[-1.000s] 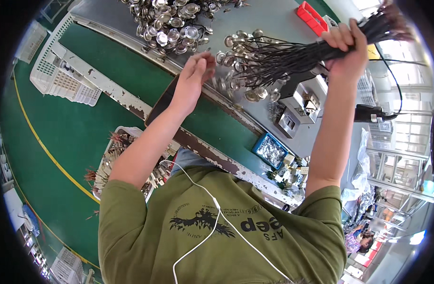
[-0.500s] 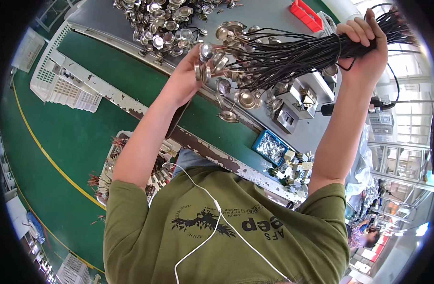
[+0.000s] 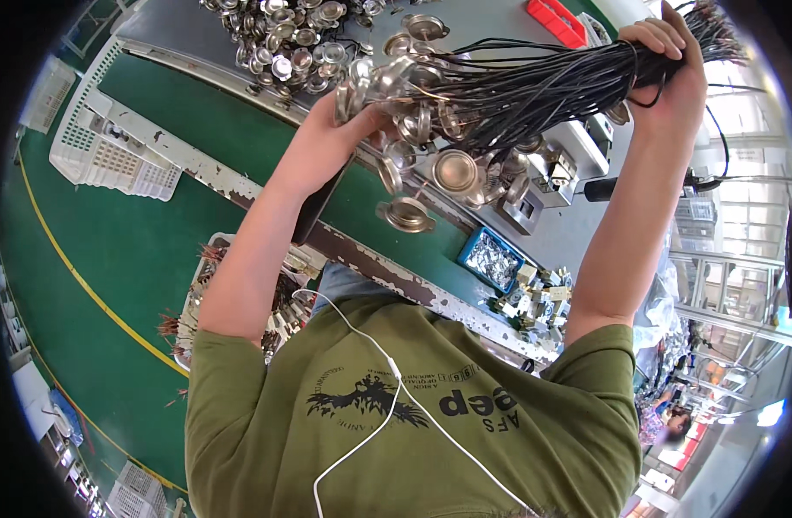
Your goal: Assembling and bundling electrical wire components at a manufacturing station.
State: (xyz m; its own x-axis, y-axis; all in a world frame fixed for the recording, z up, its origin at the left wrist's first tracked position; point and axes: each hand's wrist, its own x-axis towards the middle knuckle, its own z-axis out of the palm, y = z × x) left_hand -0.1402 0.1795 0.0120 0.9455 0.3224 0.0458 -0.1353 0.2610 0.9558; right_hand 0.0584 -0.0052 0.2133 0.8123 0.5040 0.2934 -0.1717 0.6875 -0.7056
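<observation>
So it's a fat bunch of black cables (image 3: 543, 95) with shiny metal cups (image 3: 455, 171) on one end and reddish tips (image 3: 724, 43) on the other, held up in the air over the near edge of the counter (image 3: 176, 30). A few cups look like they dangle out past that edge.

Right hand (image 3: 677, 73) has its fingers wrapped snugly round the bunch, closer to the reddish tips, with a loop of black cable next to it. Left hand (image 3: 323, 134) is in among the cups, fingers curled partway with the thumb underneath. Cups cover the fingertips, so can't tell if they're really clamped on any.

Handling-wise, my guess is the cables are bendy but springy, and the cup end is the heavy bit, so it'd sag and swing. The cups look smooth, probably slippery, and they may dent or tangle. I'd take a full fist round the cables and just cradle the cups from below. Wouldn't tug on single leads; the joints could be the weak spot.

Around it: a pile of similar cups (image 3: 297, 52) along the near edge toward the counter's left end, a red tray (image 3: 556, 23) by the far edge, and a metal fixture (image 3: 521, 211) under the bunch.
</observation>
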